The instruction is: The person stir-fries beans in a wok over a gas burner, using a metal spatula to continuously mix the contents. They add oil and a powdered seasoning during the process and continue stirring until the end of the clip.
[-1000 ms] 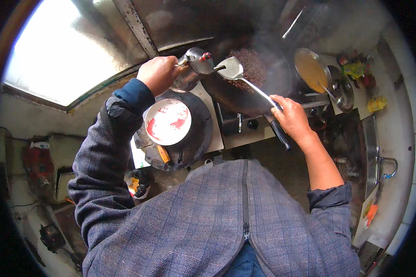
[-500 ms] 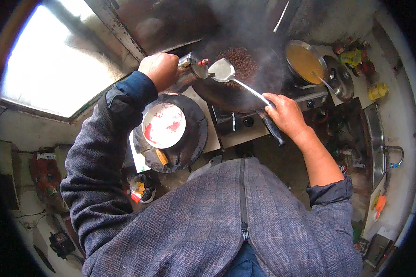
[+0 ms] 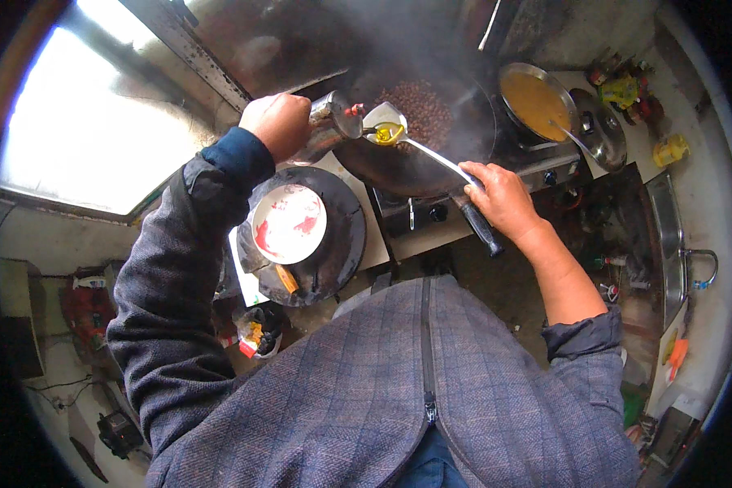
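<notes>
My left hand (image 3: 276, 122) grips a small metal oil can (image 3: 331, 124), tilted with its spout over a metal ladle (image 3: 386, 130). Yellow oil sits in the ladle's bowl. My right hand (image 3: 496, 195) holds the ladle's long handle above the rim of a dark wok (image 3: 382, 167). Brown food (image 3: 421, 110) fills the far part of the wok, and steam rises over it. The wok's black handle (image 3: 480, 232) points toward me under my right hand.
A white bowl with red smears (image 3: 289, 224) rests on a round black pan (image 3: 342, 244) to the left of the stove. A pot of yellow curry (image 3: 537, 102) and a metal lid (image 3: 602, 130) stand at the right. A sink (image 3: 675, 244) runs along the right edge.
My left hand has tipped the oil can further, and yellow oil now lies in the ladle. The view has shifted slightly; both hands stay over the wok.
</notes>
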Motion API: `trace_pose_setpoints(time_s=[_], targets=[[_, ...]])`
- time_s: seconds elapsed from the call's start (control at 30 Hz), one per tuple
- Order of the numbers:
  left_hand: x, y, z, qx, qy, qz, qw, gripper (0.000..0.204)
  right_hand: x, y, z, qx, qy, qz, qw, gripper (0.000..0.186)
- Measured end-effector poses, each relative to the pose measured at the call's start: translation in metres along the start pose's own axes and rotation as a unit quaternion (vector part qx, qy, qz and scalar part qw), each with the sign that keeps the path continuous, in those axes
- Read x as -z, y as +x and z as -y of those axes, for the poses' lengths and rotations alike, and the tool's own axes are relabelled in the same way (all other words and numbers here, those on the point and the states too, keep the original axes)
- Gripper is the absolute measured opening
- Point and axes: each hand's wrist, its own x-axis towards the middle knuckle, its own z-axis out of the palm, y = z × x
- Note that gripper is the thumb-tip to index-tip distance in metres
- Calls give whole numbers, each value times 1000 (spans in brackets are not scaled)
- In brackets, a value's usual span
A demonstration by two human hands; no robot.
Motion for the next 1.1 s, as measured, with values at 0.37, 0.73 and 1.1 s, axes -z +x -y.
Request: trace_pose_setpoints(time_s=[0.37, 0.73, 1.1], targets=[[-101, -36, 58, 59, -363, -157, 916, 30, -2, 2, -30, 30, 33, -1, 999, 40], [-221, -14, 132, 199, -388, -184, 881, 33, 67, 47, -38, 111, -284, 67, 950, 36], [-339, 38, 145, 272, -375, -125, 877, 41, 145, 83, 12, 33, -358, 227, 905, 35]])
